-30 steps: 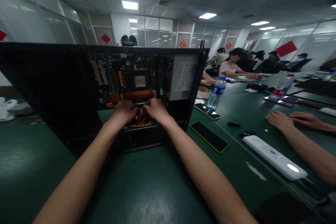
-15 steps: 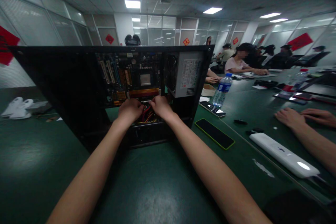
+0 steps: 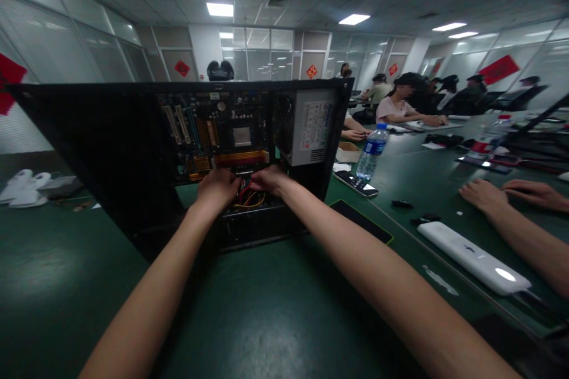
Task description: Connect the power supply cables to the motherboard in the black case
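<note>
An open black computer case (image 3: 89,148) stands on the green table in front of me. Inside it sit the motherboard (image 3: 231,115), with memory slots (image 3: 240,158) along its lower part, and a silver power supply (image 3: 312,127). Below the slots runs a bundle of red, yellow and black power cables (image 3: 251,198). My left hand (image 3: 217,189) is closed just left of the cables, its fingertips hidden. Opposite it, my right hand (image 3: 269,180) pinches at the cables from the right, the fingertips of both hands close together.
A phone with a green edge (image 3: 362,222), another phone (image 3: 355,183) and a water bottle (image 3: 372,151) are right of the case. Farther right lie a white elongated device (image 3: 473,257) and another person's hands (image 3: 484,196). White objects (image 3: 24,188) lie at left.
My right hand has turned flatter and dropped slightly, its forearm swinging to the right. The cables between the hands have shifted a little. My left hand stays nearly in place.
</note>
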Available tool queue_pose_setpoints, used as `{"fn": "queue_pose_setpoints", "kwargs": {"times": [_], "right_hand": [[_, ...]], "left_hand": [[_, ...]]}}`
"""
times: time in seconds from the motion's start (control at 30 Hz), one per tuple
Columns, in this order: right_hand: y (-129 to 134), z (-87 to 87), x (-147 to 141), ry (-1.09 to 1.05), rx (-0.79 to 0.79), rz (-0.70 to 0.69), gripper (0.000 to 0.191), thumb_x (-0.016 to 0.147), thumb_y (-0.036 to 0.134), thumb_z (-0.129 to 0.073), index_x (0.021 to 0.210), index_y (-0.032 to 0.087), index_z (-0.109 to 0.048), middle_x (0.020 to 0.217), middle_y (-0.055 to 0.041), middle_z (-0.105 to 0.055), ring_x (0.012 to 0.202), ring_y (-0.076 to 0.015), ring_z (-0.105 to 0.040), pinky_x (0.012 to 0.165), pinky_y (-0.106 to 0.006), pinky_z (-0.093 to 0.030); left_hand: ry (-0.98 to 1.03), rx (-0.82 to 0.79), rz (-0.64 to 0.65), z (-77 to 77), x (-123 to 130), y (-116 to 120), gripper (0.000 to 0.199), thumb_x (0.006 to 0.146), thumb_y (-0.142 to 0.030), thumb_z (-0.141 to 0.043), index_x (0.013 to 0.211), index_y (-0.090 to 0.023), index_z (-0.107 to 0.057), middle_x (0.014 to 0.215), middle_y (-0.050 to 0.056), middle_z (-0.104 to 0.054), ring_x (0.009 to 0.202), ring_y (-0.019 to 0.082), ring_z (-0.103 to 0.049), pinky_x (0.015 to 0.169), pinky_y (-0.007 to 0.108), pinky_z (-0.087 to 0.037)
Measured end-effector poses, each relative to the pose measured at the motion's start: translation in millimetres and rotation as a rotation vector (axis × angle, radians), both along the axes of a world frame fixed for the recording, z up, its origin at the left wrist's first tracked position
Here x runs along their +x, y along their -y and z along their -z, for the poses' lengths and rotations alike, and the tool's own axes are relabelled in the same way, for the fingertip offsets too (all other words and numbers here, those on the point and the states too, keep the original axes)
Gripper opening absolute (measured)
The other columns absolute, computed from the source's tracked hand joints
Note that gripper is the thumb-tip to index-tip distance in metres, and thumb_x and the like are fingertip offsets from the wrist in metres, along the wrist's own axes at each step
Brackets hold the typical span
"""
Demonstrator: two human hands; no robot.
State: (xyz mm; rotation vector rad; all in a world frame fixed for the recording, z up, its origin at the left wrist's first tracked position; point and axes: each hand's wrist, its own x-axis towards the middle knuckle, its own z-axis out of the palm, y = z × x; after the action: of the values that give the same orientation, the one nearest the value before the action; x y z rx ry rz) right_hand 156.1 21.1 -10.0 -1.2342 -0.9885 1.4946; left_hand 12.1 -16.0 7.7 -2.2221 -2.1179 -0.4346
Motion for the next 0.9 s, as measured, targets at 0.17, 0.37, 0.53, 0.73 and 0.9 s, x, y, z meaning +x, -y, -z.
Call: {"fn": "queue_pose_setpoints", "kwargs": {"times": [0.17, 0.37, 0.53, 0.73, 0.9], "right_hand": [[-1, -1.0, 0, -0.077, -0.044, -0.008, 0.015, 0.089, -0.006, -0.056, 0.085, 0.008, -0.057, 0.063, -0.0011, -0.061, 0.053, -0.0088, -0.063, 0.054, -0.017, -0.060], [0, -4.7, 0, -0.121, -0.074, -0.010, 0.014, 0.091, -0.007, -0.053, 0.095, 0.005, -0.058, 0.070, -0.0010, -0.062, 0.060, -0.0081, -0.066, 0.068, -0.020, -0.063], [1, -6.4, 0, -0.090, -0.077, -0.010, 0.014, 0.091, -0.007, -0.053, 0.092, 0.007, -0.058, 0.069, -0.0004, -0.062, 0.059, -0.0087, -0.065, 0.069, -0.022, -0.063], [2, -9.9, -1, -0.020, -0.053, -0.018, 0.015, 0.092, -0.006, -0.052, 0.086, 0.008, -0.055, 0.069, -0.0002, -0.060, 0.058, -0.0086, -0.065, 0.073, -0.024, -0.063], [-1, -7.3, -4, 0.122, 0.040, -0.008, 0.013, 0.093, -0.002, -0.055, 0.089, 0.011, -0.054, 0.068, 0.0028, -0.057, 0.059, -0.0082, -0.065, 0.071, -0.023, -0.062]], "left_hand": [[-0.004, -0.029, -0.011, -3.8, -1, -1, 0.043, 0.093, -0.047, -0.046, 0.104, -0.023, -0.079, 0.103, 0.015, -0.077, 0.099, 0.031, -0.071, 0.081, 0.035, -0.052], [0.002, -0.058, 0.007, -5.6, -3, -4, 0.041, 0.094, -0.045, -0.048, 0.108, -0.022, -0.079, 0.107, 0.014, -0.077, 0.101, 0.029, -0.071, 0.079, 0.032, -0.050], [0.000, -0.071, -0.006, -10.7, -4, -5, 0.037, 0.093, -0.044, -0.051, 0.105, -0.023, -0.079, 0.107, 0.014, -0.077, 0.102, 0.031, -0.071, 0.079, 0.035, -0.051], [-0.054, -0.098, -0.026, -21.6, 1, -7, 0.037, 0.093, -0.044, -0.051, 0.105, -0.021, -0.078, 0.107, 0.015, -0.076, 0.101, 0.034, -0.071, 0.080, 0.039, -0.053], [-0.166, -0.043, -0.046, -21.7, 4, -6, 0.040, 0.096, -0.046, -0.049, 0.106, -0.020, -0.077, 0.110, 0.017, -0.075, 0.103, 0.037, -0.070, 0.084, 0.044, -0.054]]}}
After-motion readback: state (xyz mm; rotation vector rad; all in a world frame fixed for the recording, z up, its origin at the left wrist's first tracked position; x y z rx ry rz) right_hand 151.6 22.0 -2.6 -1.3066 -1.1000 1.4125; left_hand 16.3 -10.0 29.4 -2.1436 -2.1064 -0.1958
